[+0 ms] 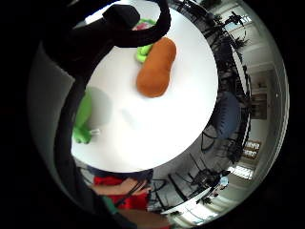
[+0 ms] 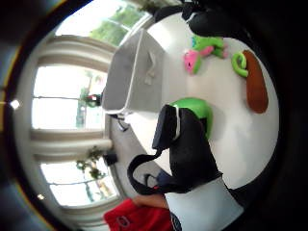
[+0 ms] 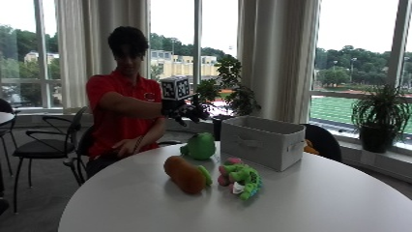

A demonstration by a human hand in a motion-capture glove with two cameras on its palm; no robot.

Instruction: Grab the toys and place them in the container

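We see the gloved right hand [image 3: 186,111] raised in the air above the round green plush toy [image 3: 201,146], not touching it. Its fingers hang loosely curled and downward, and the grip holds nothing.

The green toy is a soft, rounded ball shape sitting on the white round worktop [image 3: 309,203] near the edge closest to the person, just beside the container [image 3: 262,141]. In the thumb side palm view the same green plush [image 2: 195,113] lies under the palm, partly hidden by the black strap.

The container is a pale grey fabric bin, box-shaped with an open top and a small handle on its side [image 2: 137,74]; it stands upright on the worktop.

Nearer the middle lies an orange plush toy [image 3: 184,174], elongated like a carrot, with a green loop at one end [image 1: 155,67]. Just beside it lies a fuzzy green and pink plush toy [image 3: 239,180], lumpy and irregular in shape.

The person's bare hand rests low at the worktop's edge.
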